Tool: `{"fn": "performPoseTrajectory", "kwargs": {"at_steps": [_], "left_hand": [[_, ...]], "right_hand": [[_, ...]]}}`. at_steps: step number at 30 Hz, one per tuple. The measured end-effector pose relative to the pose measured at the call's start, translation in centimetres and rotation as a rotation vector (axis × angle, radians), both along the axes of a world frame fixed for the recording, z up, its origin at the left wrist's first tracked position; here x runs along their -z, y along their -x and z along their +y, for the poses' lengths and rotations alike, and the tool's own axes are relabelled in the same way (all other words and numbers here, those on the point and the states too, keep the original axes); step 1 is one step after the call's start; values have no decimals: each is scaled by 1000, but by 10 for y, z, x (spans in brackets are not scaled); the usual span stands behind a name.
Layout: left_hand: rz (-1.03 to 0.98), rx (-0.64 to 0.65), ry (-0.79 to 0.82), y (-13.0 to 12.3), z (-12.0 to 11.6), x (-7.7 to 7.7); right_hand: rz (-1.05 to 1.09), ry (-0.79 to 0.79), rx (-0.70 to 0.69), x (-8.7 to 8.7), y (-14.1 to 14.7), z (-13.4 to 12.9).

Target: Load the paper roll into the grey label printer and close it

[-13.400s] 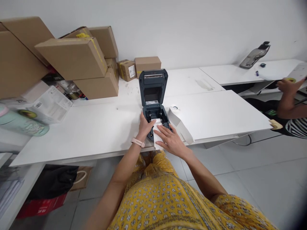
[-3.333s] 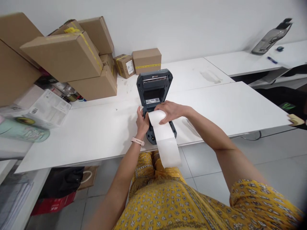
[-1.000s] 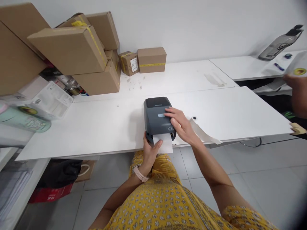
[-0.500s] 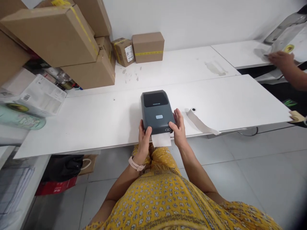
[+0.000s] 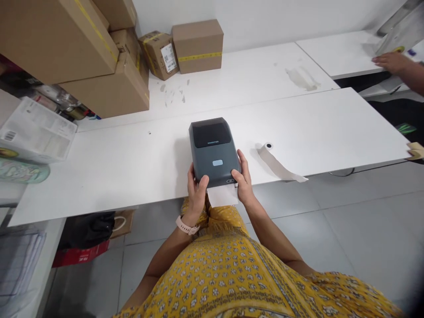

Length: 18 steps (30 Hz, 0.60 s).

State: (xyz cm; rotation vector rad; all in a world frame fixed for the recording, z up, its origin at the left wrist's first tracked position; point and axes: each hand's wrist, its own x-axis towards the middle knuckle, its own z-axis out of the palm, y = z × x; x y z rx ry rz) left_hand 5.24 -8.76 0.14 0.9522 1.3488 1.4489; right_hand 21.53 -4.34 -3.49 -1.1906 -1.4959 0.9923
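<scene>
A dark grey-blue printer (image 5: 212,152) with a black glossy lid and a light blue button is at the middle front of the white table. A strip of white paper (image 5: 222,195) hangs out of its near end, past the table edge. My left hand (image 5: 197,192) grips the near left corner, thumb on top. On the near right corner my right hand (image 5: 244,179) has its thumb on the top and its fingers along the side. Right of the printer lies a small paper roll (image 5: 274,163), its tail unrolled to the front edge.
Cardboard boxes (image 5: 115,88) are stacked at the back left, with two smaller boxes (image 5: 198,48) beside them. A white carton (image 5: 39,128) and a green bottle (image 5: 24,171) lie far left. Another person's hand (image 5: 391,62) rests on a table (image 5: 351,51) at the upper right.
The view has shifted, so the boxes appear higher and further left. My hands keep their hold on the printer. The other person's hand and the plastic-looking item near it have moved slightly.
</scene>
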Motion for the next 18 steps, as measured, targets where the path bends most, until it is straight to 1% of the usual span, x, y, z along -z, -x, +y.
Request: {"fn": "performPoseTrajectory", "kwargs": {"at_steps": [3, 6, 8, 10, 11, 12, 13, 14, 15, 17, 18], "left_hand": [[8, -24, -13, -2, 3, 0], [-9, 31, -10, 1, -1, -1], [26, 26, 21, 3, -12, 0], [104, -51, 82, 3, -32, 3], [142, -96, 119, 3, -42, 5], [162, -116, 154, 1, -52, 7], [157, -82, 190, -1, -60, 9], [136, -10, 230, -3, -66, 10], [101, 87, 272, -5, -69, 11], [21, 268, 347, -10, -65, 10], [-17, 305, 372, -12, -60, 9]], "right_hand": [[-105, -62, -2, -3, 2, -1], [-209, -173, 54, -16, 3, -2], [-314, -262, 66, -28, 2, -1], [-401, -324, 18, -39, 0, 0], [-425, -338, -13, -43, -1, 0], [-433, -346, -34, -45, -3, 0], [-434, -348, -43, -46, -3, 1], [-433, -348, -40, -47, -4, 1], [-432, -348, -28, -46, -3, 0], [-423, -356, 3, -44, -2, 0], [-412, -362, 17, -43, -1, 0]]}}
